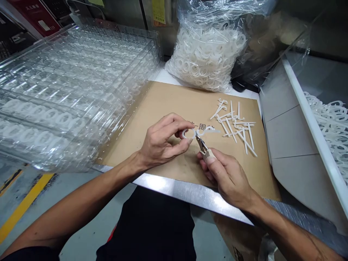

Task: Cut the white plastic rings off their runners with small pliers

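My left hand (165, 141) pinches a white plastic ring (187, 134) between thumb and fingers, above the cardboard sheet (163, 98). From the ring's right side runs a thin white plastic stem (210, 131) with a curled part. Wrapped in my right hand (225, 172) is a pair of nippers (201, 144) with pale handles. Its metal jaws meet the spot between ring and stem; whether they have cut through I cannot tell. Several white plastic offcuts (236, 123) lie in a loose pile on the cardboard, to the right.
Stacked clear plastic trays (81, 72) holding rows of white rings fill the left side. A clear bag (206, 54) full of white rings stands at the back. At right, a bin (307, 112) holds many white plastic pieces. The table's metal edge (174, 186) runs in front.
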A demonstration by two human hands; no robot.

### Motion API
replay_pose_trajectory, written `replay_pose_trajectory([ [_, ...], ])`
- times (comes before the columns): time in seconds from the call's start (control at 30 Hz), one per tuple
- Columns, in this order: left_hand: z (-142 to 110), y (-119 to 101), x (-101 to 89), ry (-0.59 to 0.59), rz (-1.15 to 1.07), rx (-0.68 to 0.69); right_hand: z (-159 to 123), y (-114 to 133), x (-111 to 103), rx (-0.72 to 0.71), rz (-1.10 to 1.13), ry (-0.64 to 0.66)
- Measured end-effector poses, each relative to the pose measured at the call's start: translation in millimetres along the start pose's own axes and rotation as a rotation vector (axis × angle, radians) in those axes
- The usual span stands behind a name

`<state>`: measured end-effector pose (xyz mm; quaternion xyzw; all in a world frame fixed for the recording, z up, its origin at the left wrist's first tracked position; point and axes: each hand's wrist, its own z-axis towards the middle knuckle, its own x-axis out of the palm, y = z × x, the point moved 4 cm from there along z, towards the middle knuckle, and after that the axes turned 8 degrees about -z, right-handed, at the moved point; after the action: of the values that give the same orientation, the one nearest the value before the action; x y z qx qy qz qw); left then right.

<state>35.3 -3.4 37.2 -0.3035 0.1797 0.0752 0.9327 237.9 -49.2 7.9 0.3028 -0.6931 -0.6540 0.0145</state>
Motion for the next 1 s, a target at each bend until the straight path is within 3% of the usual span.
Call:
replay_pose_trajectory([
  [0.13,0,1,0.4,0.01,0.005,-0.011,1,-6,2,0.044,0.027,-0.013],
  [0.43,-1,4,-10.1,-0.108,-0.025,-0.019,4,-7,0,0.018,0.088,0.006],
  [1.0,-1,4,-10.9,-0.107,-0.059,-0.057,1,-8,0,0.041,0.095,0.005],
])
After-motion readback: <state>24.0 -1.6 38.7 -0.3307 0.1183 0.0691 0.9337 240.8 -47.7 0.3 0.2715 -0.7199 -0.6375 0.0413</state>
